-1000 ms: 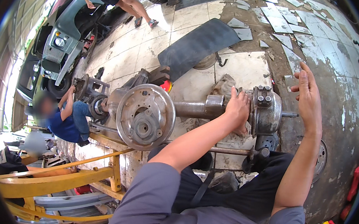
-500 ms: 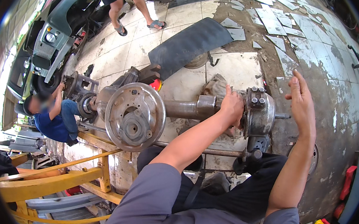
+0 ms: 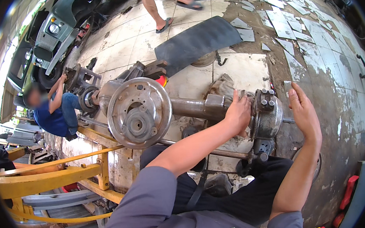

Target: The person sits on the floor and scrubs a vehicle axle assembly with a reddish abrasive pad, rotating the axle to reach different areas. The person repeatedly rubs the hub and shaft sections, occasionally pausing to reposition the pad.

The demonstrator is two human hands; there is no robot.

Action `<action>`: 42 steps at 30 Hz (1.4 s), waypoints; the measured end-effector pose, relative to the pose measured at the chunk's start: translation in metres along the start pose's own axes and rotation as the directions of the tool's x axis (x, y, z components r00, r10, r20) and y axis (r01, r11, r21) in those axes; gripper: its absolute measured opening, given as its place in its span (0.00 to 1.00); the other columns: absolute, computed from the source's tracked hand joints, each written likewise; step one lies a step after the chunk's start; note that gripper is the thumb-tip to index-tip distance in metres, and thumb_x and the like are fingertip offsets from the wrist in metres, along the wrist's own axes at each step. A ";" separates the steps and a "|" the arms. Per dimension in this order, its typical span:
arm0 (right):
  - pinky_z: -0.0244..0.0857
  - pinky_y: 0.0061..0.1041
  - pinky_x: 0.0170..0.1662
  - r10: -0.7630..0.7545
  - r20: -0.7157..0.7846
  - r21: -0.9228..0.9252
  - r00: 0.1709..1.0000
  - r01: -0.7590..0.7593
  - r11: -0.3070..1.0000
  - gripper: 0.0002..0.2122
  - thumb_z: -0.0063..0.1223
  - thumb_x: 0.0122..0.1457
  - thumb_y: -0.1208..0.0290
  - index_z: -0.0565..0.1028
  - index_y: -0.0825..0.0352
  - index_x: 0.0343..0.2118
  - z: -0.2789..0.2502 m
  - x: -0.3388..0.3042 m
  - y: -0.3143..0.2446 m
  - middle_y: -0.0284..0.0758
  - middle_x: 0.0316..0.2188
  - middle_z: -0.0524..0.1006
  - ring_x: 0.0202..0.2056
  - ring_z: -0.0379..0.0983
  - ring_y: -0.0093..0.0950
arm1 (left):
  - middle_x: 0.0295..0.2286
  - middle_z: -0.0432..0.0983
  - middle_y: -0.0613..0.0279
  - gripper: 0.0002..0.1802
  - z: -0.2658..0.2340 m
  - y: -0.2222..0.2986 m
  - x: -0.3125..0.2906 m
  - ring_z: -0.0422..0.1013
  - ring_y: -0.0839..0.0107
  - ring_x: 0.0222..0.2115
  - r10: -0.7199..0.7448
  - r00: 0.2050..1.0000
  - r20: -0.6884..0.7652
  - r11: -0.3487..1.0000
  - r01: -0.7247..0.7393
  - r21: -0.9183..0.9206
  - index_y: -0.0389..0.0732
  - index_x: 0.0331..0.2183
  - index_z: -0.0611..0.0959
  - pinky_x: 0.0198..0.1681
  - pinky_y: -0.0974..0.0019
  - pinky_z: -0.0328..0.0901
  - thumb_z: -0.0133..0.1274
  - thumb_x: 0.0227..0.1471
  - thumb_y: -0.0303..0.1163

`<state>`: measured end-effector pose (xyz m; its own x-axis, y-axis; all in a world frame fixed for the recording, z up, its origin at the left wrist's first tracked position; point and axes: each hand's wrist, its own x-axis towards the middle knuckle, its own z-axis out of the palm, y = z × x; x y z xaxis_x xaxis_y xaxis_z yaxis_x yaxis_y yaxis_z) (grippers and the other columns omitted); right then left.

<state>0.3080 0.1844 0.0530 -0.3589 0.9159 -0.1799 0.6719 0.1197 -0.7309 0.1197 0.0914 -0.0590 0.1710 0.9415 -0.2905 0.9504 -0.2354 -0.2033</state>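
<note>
A greasy axle tube (image 3: pixel 195 106) lies across my lap, with a round backing plate (image 3: pixel 138 113) at its left end and a studded hub flange (image 3: pixel 267 112) at its right end. My left hand (image 3: pixel 237 113) grips the axle just behind the hub flange. My right hand (image 3: pixel 304 113) is raised to the right of the flange, fingers apart, a small gap away from it and holding nothing.
A yellow steel frame (image 3: pixel 54 169) stands at lower left. A person in a blue shirt (image 3: pixel 51 113) crouches by a second hub beside a parked vehicle (image 3: pixel 54 32). A black rubber mat (image 3: pixel 196 44) lies beyond. Another person's sandalled feet (image 3: pixel 166 23) stand at the top. Broken tiles (image 3: pixel 287 28) litter the floor.
My view has shifted, so the axle sits lower and more to the right. My right hand has stayed off the flange. The standing person has walked right.
</note>
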 end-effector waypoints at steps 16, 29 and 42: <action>0.64 0.32 0.55 -0.119 -0.005 0.063 0.993 0.119 0.991 0.29 0.47 0.67 0.50 0.64 0.67 0.63 0.003 -0.001 -0.001 0.49 0.54 0.74 0.53 0.73 0.37 | 0.65 0.54 0.55 0.66 -0.008 0.009 -0.022 0.46 0.60 0.67 -0.029 0.995 0.096 0.996 0.036 -0.079 0.31 0.63 0.60 0.65 0.28 0.38 0.63 0.34 0.66; 0.68 0.29 0.47 -0.084 0.009 0.003 0.996 0.084 0.996 0.31 0.52 0.65 0.53 0.61 0.66 0.65 0.007 -0.004 0.000 0.46 0.52 0.74 0.41 0.75 0.30 | 0.64 0.56 0.59 0.66 0.003 0.000 -0.018 0.49 0.65 0.66 -0.021 1.000 -0.007 0.978 0.019 -0.210 0.33 0.64 0.60 0.63 0.25 0.38 0.63 0.33 0.66; 0.68 0.27 0.47 -0.074 0.077 -0.086 0.994 0.081 0.993 0.30 0.54 0.65 0.56 0.60 0.63 0.66 0.019 -0.003 -0.009 0.47 0.54 0.72 0.40 0.72 0.25 | 0.61 0.61 0.52 0.76 -0.009 -0.028 0.004 0.55 0.60 0.63 0.151 0.984 0.090 0.947 -0.119 -0.297 0.27 0.63 0.57 0.65 0.30 0.39 0.66 0.25 0.72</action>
<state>0.2903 0.1730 0.0477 -0.4565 0.8722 -0.1756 0.6939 0.2254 -0.6839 0.0967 0.1043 -0.0459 0.2889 0.8693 -0.4011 0.9574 -0.2630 0.1195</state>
